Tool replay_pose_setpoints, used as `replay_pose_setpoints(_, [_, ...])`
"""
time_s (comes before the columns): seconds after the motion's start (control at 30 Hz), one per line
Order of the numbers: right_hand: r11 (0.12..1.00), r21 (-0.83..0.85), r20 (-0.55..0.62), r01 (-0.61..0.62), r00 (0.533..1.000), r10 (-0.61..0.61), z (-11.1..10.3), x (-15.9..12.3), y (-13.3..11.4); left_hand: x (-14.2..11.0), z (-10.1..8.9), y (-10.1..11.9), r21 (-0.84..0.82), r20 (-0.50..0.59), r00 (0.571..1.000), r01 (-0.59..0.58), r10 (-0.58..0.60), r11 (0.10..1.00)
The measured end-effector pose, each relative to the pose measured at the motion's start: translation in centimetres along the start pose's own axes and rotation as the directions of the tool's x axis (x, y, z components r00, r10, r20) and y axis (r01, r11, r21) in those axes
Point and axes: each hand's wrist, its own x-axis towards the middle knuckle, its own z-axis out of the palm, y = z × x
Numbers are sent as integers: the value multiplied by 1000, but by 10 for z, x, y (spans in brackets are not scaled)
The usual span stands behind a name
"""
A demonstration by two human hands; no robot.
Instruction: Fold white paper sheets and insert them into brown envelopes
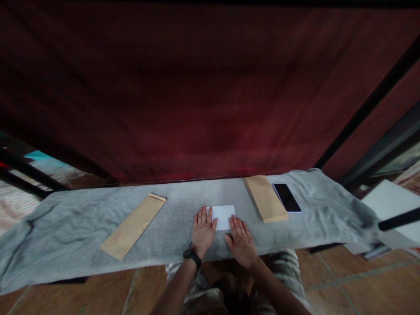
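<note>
A small white sheet of paper [223, 215] lies flat on the grey cloth in front of me. My left hand [202, 229] rests flat over its left edge, fingers stretched out and pointing away from me. On the paper's lower right corner lies my right hand [241, 239], palm down with the fingers extended. Both hands are open and grip nothing. To the left, a single brown paper envelope [133, 227] lies at a slant with a folded flap at its far end. A stack of similar brown envelopes [266, 199] sits to the right of the paper.
A phone [287, 197] lies beside the envelope stack. The grey cloth [177, 245] covers a long narrow surface, wrinkled at both ends. A dark red curtain [210, 96] hangs behind it. Black bars [367, 105] stand at the sides, and a white board [390, 210] is at right.
</note>
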Motion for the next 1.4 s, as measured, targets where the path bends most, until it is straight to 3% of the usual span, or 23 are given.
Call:
replay_pose_setpoints(0.27, [996, 75, -19, -53, 998, 55, 1, -2, -2, 43, -24, -2, -194, 91, 994, -37, 55, 980])
replay_pose_setpoints(0.43, [940, 322, -14, -114, 992, 126, -2, -1, 2, 67, -44, -4, -277, 64, 994, -73, 94, 958])
replay_pose_setpoints(0.53, [787, 576, 2, -221, 963, 268, -1, -1, 16, 73, -71, -4, -328, 11, 994, -101, 110, 939])
replay_pose_setpoints(0.63, [514, 775, 53, -368, 848, 528, 4, -1, 31, 65, -96, -2, -362, -131, 978, -197, 160, 911])
replay_pose_setpoints(0.7, [400, 824, 77, -400, 780, 621, 7, -2, 37, 50, -98, -1, -338, -236, 946, -296, 224, 894])
replay_pose_setpoints(0.73, [382, 835, 77, -397, 770, 634, 7, -2, 38, 40, -93, -2, -311, -242, 935, -327, 259, 892])
replay_pose_setpoints(0.8, [415, 832, 50, -368, 795, 605, 4, -2, 37, 18, -74, -5, -248, -192, 931, -351, 309, 903])
replay_pose_setpoints(0.93, [640, 726, -26, -253, 919, 393, -10, 6, 25, -18, -33, -11, -207, -29, 943, -331, 332, 921])
replay_pose_setpoints(1.03, [807, 573, -31, -143, 980, 196, -18, 17, 12, -25, -26, -9, -252, 52, 955, -271, 292, 929])
replay_pose_setpoints(1.2, [968, 247, 13, 38, 999, -43, -10, 30, -11, -17, -29, 4, -234, 81, 970, -204, 228, 951])
replay_pose_setpoints(1.4, [994, 100, 32, 49, 998, -52, 0, 22, -17, -24, -6, 11, -85, 40, 981, -187, 191, 979])
